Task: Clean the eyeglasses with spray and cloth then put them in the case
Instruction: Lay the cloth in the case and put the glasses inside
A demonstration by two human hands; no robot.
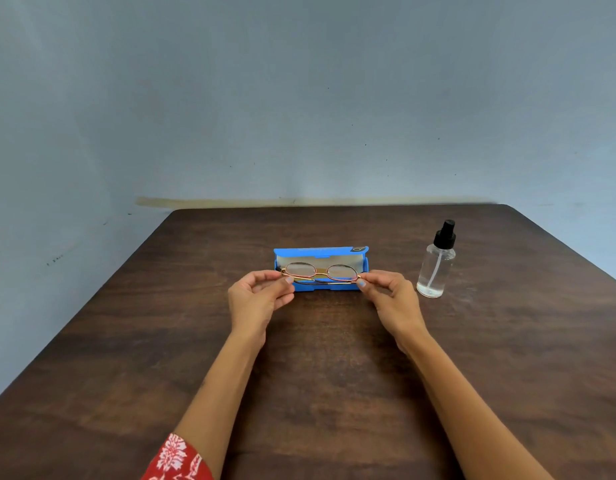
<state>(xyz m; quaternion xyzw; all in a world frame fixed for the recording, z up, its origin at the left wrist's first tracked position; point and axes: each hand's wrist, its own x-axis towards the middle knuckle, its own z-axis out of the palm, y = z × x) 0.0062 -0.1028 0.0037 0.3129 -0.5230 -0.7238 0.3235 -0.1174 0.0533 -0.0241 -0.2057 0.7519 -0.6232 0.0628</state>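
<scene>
Folded gold-rimmed eyeglasses [319, 274] hang just over the open blue case [313, 287] in the middle of the table. My left hand [256, 299] pinches the frame's left end between thumb and fingers. At the frame's right end, my right hand [389, 299] pinches it the same way. The case has a pale lining, and its lid [320, 251] stands up behind the glasses. A clear spray bottle [435, 266] with a black nozzle stands upright to the right of the case. No cloth is in view.
The dark wooden table [317, 358] runs to a blue-grey wall at the back. Its left and right edges slant away toward the near corners. A red patterned sleeve [176, 460] shows at the bottom left.
</scene>
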